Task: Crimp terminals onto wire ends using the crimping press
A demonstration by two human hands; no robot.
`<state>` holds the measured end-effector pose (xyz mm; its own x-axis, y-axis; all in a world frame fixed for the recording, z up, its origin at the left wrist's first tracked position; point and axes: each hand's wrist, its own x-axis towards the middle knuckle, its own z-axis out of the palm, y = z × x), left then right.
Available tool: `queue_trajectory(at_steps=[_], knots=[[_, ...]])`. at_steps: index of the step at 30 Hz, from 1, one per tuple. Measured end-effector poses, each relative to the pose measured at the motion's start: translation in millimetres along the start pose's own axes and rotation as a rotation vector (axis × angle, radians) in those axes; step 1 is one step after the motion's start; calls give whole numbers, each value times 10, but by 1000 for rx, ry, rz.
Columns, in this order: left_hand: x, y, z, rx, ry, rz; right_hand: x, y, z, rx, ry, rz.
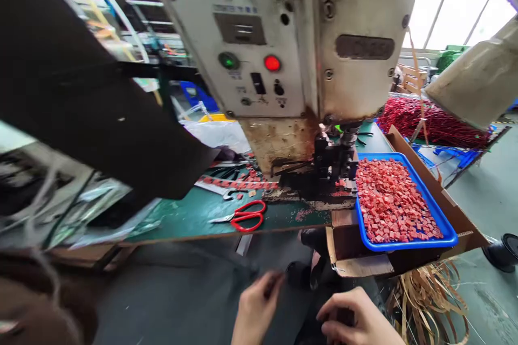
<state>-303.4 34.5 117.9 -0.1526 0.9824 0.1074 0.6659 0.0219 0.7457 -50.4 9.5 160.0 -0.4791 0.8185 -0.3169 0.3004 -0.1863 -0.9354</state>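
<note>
Below the bench edge, my left hand (258,304) is raised with its fingers curled; their tips are dark and smeared, so I cannot tell whether they close on anything. To its right my right hand (358,317) is loosely bent, thumb and fingers apart, and nothing shows between them. Neither hand touches the bench. Above them stands a worn press machine (259,143) with a lit red button (272,63). Red-handled scissors (247,215) lie near the bench's front edge. A blue tray (404,246) full of small red square pieces (394,202) is nearest my right hand.
The tray rests in an open cardboard box (465,229) beside the machine. A wrench (218,188) and red strip scraps lie on the green bench (174,221). Tan strips (431,302) hang at lower right. A dark panel (101,81) blocks the upper left. Red wires (433,121) lie behind.
</note>
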Motion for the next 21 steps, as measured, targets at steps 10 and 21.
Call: queue_trajectory(at_steps=[10,21], knots=[[1180,49,-943,518,-20,390,266,747,487,453,-57,23],[151,72,-737,289,-83,438,589,911,620,763,-79,19]])
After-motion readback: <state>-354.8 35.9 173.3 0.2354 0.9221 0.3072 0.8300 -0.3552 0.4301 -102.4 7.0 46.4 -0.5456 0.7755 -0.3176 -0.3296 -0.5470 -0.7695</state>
